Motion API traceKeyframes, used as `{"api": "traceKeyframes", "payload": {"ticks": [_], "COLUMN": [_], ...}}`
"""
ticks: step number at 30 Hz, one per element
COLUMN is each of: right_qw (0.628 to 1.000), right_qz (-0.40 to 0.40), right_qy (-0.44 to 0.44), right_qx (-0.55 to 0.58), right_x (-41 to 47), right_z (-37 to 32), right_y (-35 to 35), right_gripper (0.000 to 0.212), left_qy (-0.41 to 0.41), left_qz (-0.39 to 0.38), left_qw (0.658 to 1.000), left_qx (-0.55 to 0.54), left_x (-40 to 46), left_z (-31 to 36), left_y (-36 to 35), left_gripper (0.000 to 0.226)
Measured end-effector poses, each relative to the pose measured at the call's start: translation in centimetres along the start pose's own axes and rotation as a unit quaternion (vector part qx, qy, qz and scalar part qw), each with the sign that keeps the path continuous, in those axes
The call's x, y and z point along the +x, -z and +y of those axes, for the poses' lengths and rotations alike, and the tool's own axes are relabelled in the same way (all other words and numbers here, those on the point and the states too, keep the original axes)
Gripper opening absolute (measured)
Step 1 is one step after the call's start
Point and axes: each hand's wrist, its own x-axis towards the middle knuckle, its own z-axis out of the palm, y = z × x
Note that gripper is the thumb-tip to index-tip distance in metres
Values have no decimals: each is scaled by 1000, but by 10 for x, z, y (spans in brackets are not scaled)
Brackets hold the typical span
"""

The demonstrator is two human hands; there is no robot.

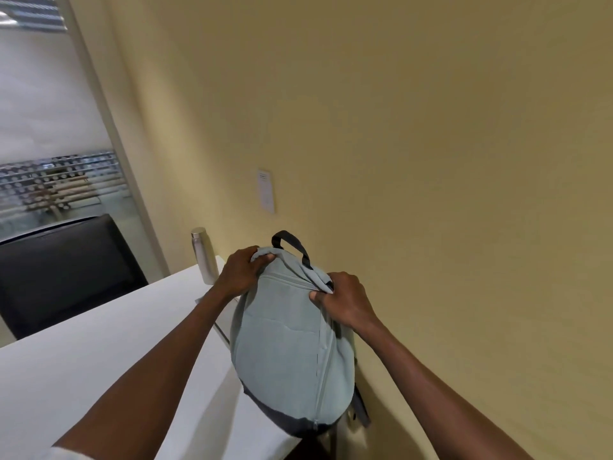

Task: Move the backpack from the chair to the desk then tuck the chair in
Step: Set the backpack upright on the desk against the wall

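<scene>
A pale grey-green backpack (pixel 288 346) with a dark base and a black top handle stands on the right end of the white desk (pixel 99 353), leaning close to the yellow wall. My left hand (pixel 240 272) grips the fabric at the top left of the backpack. The top right, near the zip, is pinched by my right hand (pixel 343 302). A black chair (pixel 63 273) stands beyond the desk's far left edge; only its back shows.
A steel bottle (pixel 204 255) stands on the desk's far corner, just left of my left hand. A white label (pixel 266 190) is stuck on the wall. A glass partition (pixel 49 127) with blinds lies behind the chair.
</scene>
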Motion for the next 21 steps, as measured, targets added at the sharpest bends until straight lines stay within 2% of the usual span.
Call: {"api": "traceKeyframes", "payload": {"ticks": [5, 10, 12, 14, 19, 21], "right_qw": [1000, 996, 995, 995, 996, 997], "right_qz": [-2, 15, 26, 41, 58, 35], "right_qy": [-16, -61, -76, -75, -73, -58], "right_qx": [26, 68, 60, 47, -14, -27], "right_x": [24, 50, 61, 70, 87, 89], "right_z": [16, 28, 32, 35, 46, 49], "right_y": [-20, -37, -40, -42, -38, -36], "right_gripper": [17, 11, 18, 18, 18, 38], "left_qy": [1, 6, 11, 14, 77, 108], "left_qz": [-6, -33, -35, -14, 48, 41], "left_qw": [1000, 999, 999, 999, 996, 993], "left_qx": [4, 31, 40, 50, 15, 9], "left_x": [29, 71, 88, 100, 94, 80], "left_z": [-25, -46, -51, -57, -82, -100], "left_y": [-12, -28, -36, -44, -66, -80], "left_gripper": [27, 45, 38, 35, 61, 66]}}
